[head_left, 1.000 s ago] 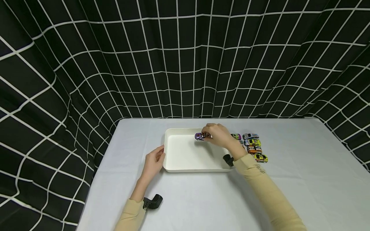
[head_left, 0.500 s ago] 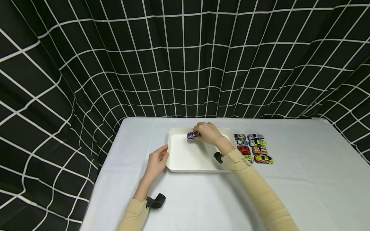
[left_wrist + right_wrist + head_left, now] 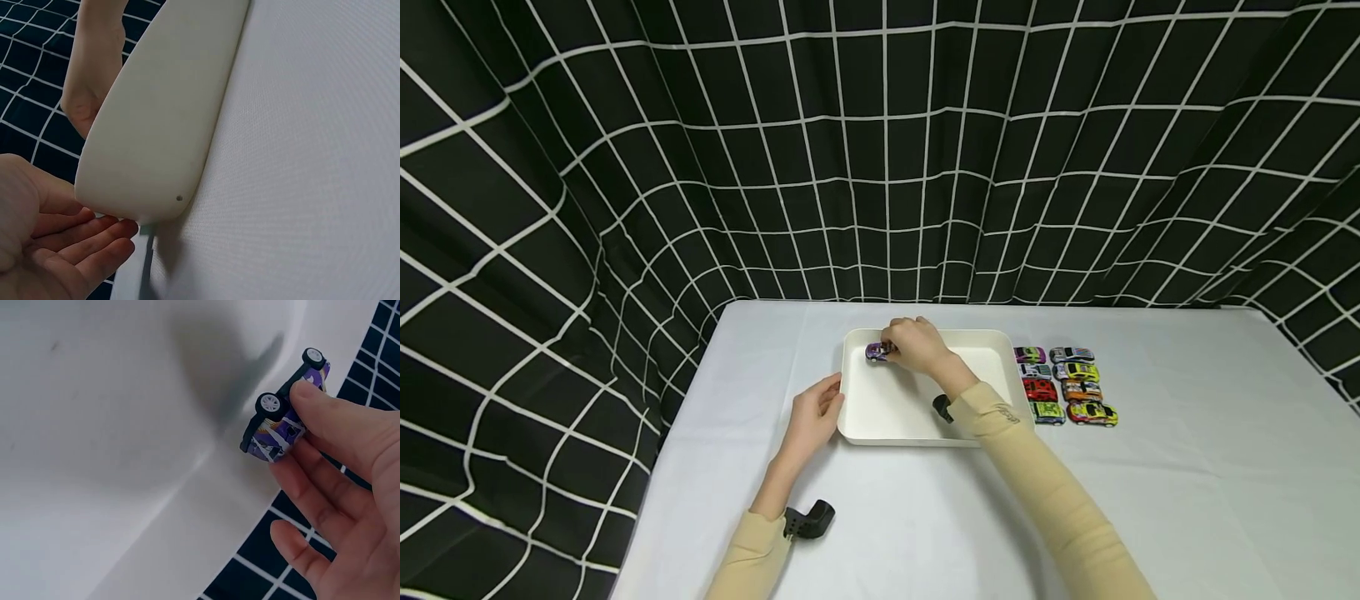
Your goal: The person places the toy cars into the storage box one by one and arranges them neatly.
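Inside the far left part of a white tray (image 3: 883,410), my right hand (image 3: 917,344) holds a purple toy car (image 3: 876,352). In the right wrist view, thumb and fingers pinch the car (image 3: 275,432) by its sides, with two wheels facing the camera. It hangs over the tray floor, which carries a shadow. My left hand (image 3: 812,415) is at the tray's left wall. Seen from the left wrist, its fingers (image 3: 94,240) lie loosely extended, fingertips touching the outside of the tray's corner (image 3: 144,187).
Right of the tray, several colourful toy cars stand in two columns, among them a red car (image 3: 1040,389), an orange car (image 3: 1081,390) and a yellow car (image 3: 1075,371). A white cloth covers the table (image 3: 880,517). Behind it hangs a black curtain (image 3: 910,167) with white grid lines.
My right hand has carried the purple toy car leftward across the tray's far side. The left hand stays at the tray's left wall. The head view has shifted slightly.
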The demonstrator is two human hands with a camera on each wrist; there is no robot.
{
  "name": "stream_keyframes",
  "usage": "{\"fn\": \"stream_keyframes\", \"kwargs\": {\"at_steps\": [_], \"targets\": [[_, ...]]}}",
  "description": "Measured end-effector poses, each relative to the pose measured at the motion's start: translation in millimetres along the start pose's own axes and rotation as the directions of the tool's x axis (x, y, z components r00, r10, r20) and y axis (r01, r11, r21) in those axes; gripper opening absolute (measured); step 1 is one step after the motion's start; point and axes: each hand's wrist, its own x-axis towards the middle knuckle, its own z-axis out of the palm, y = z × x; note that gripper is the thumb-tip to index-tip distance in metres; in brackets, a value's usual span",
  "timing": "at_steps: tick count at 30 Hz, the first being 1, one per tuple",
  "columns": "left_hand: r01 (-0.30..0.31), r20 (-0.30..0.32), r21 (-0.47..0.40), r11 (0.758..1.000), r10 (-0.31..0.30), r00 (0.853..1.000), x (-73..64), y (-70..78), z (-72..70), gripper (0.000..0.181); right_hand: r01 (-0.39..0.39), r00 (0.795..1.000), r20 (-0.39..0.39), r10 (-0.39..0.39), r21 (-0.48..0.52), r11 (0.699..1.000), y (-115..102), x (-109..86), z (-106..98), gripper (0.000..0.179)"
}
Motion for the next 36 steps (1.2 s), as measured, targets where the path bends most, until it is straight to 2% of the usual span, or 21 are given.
{"fn": "stream_keyframes", "kwargs": {"at_steps": [8,15,26,36], "targets": [[-0.004,0.006,-0.001,1.0,0.004,1.0,0.8,1.1,2.9,0.037,-0.029,0.999,0.021,0.03,-0.012,0.999,-4.2,7.9,8.0,0.015],[-0.015,0.003,0.009,1.0,0.015,1.0,1.0,1.7,2.0,0.036,-0.042,0.999,-0.008,0.042,-0.049,0.998,-8.4,12.0,13.4,0.017],[-0.034,-0.003,0.016,0.999,0.034,0.999,0.3,3.5,0.4,0.036,-0.05,0.999,-0.013,0.049,-0.107,0.993,-16.4,17.0,17.9,0.017],[-0.013,-0.003,0.013,1.0,0.013,1.0,-0.3,2.7,-0.3,0.037,-0.058,0.998,-0.038,0.054,-0.12,0.991,-20.6,16.0,19.5,0.021]]}}
